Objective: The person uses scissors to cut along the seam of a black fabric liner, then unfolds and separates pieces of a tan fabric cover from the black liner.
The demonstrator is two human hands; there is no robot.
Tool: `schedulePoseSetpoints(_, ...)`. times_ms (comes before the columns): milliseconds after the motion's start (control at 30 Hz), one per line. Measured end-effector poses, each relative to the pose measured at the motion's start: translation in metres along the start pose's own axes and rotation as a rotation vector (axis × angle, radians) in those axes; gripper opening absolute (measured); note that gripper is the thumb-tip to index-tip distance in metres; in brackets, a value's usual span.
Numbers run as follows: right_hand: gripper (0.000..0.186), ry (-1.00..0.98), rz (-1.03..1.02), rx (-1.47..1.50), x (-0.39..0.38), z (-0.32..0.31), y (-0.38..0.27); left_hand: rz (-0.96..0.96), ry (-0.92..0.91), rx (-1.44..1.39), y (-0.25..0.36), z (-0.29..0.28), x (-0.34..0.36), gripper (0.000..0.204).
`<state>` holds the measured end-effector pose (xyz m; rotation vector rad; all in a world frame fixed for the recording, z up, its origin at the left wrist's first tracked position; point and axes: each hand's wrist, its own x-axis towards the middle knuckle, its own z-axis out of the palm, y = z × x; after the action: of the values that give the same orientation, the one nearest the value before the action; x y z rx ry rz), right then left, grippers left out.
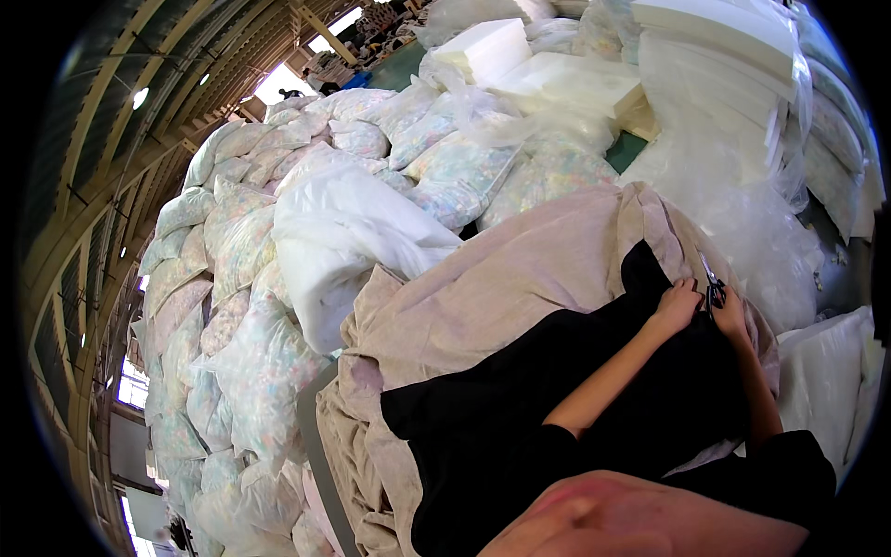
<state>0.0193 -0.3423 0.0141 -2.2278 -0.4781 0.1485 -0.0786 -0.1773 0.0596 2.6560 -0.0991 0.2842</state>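
Observation:
Scissors with black handles and metal blades (pixel 712 278) are held in my right hand (pixel 729 314), blades pointing away from me. Close beside it on the left, my left hand (pixel 680 304) has its fingers curled at the edge of a black cloth (pixel 520 357); what they pinch is too small to make out. The cloth lies over a large beige upholstered piece (pixel 520 265), whose fabric is wrinkled and bunched at the near left. Where the black cloth meets my black clothing is hard to tell.
Clear bags of pastel foam scraps (pixel 269 362) are piled high on the left. A white padded bundle (pixel 348 237) leans behind the beige piece. White foam blocks (pixel 557 79) and plastic sheeting (pixel 715 167) stand at the far right. White wrapped material (pixel 826 371) lies at the right.

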Motion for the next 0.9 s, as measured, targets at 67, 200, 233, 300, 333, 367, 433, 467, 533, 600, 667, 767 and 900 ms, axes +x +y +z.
schedulePoseSetpoints(67,0.026,0.021,-0.02,-0.143,-0.002,-0.003,-0.004,0.022,-0.009,-0.001,0.001,0.0,0.0,0.009)
schedulePoseSetpoints(200,0.032,-0.033,-0.028,-0.129,-0.007,-0.009,-0.013,0.063,-0.047,-0.001,0.002,-0.003,0.001,0.013)
schedulePoseSetpoints(233,0.034,-0.025,0.006,-0.143,-0.008,-0.01,-0.015,0.095,-0.053,-0.052,0.002,-0.004,0.002,0.013)
schedulePoseSetpoints(300,0.033,-0.029,0.031,-0.136,-0.011,-0.013,-0.018,0.095,-0.074,-0.069,0.002,-0.006,0.002,0.013)
schedulePoseSetpoints(333,0.032,-0.042,0.015,-0.117,-0.013,-0.012,-0.019,0.09,-0.109,-0.071,0.002,-0.007,0.002,0.013)
schedulePoseSetpoints(367,0.031,-0.012,0.009,-0.121,-0.014,-0.014,-0.019,0.106,-0.104,-0.088,0.003,-0.008,0.002,0.011)
schedulePoseSetpoints(433,0.036,-0.013,0.056,-0.087,-0.016,-0.013,-0.02,0.136,-0.099,-0.099,0.003,-0.01,0.001,0.009)
schedulePoseSetpoints(467,0.036,-0.018,0.052,-0.107,-0.016,-0.014,-0.02,0.158,-0.109,-0.089,0.004,-0.011,0.001,0.009)
schedulePoseSetpoints(533,0.032,0.002,0.009,-0.079,-0.017,-0.015,-0.02,0.178,-0.097,-0.109,0.004,-0.012,0.002,0.011)
schedulePoseSetpoints(600,0.027,-0.027,0.048,-0.095,-0.017,-0.015,-0.021,0.2,-0.109,-0.109,0.004,-0.013,0.003,0.013)
schedulePoseSetpoints(667,0.025,-0.024,0.018,-0.062,-0.018,-0.015,-0.02,0.218,-0.132,-0.097,0.003,-0.013,0.004,0.017)
schedulePoseSetpoints(767,0.024,0.019,-0.041,-0.005,-0.021,-0.015,-0.019,0.208,-0.146,-0.054,0.005,-0.014,0.004,0.018)
schedulePoseSetpoints(900,0.023,-0.001,-0.076,0.081,-0.025,-0.018,-0.019,0.227,-0.093,0.017,0.013,-0.019,0.003,0.014)
